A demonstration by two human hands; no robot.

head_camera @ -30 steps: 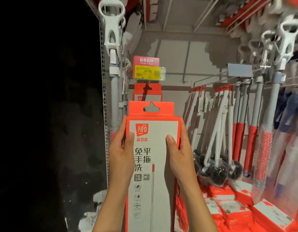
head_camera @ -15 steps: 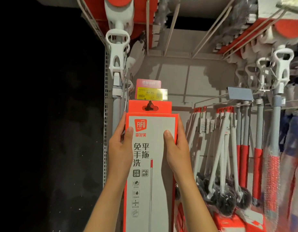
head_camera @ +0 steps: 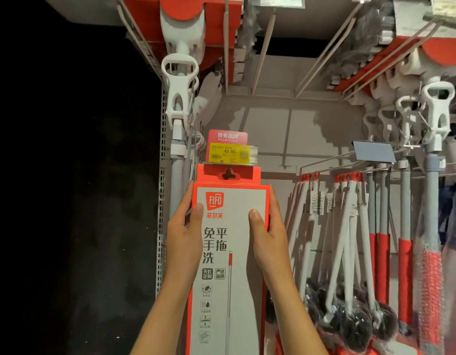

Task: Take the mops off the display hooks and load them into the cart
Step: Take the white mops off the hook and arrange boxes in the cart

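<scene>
A tall boxed mop [head_camera: 232,278], red-edged with a grey front and a FIFO logo, hangs by the hole in its red top tab on a display hook [head_camera: 228,172]. My left hand [head_camera: 183,239] grips the box's left edge, thumb on the front. My right hand [head_camera: 270,237] grips its right edge the same way. Whether more boxes hang behind it cannot be seen. No cart is in view.
A yellow price tag [head_camera: 230,153] sits at the hook's tip just above the box. A white-handled mop [head_camera: 179,103] hangs close on the left. White-and-red mops with dark heads [head_camera: 345,252] and grey-poled mops [head_camera: 432,188] hang to the right. Left of the shelving upright is darkness.
The view has tilted upward. The box has risen and moved in toward the hook, so its tab now sits just under the price tag with the hook in its hole. Both hands keep their grip.
</scene>
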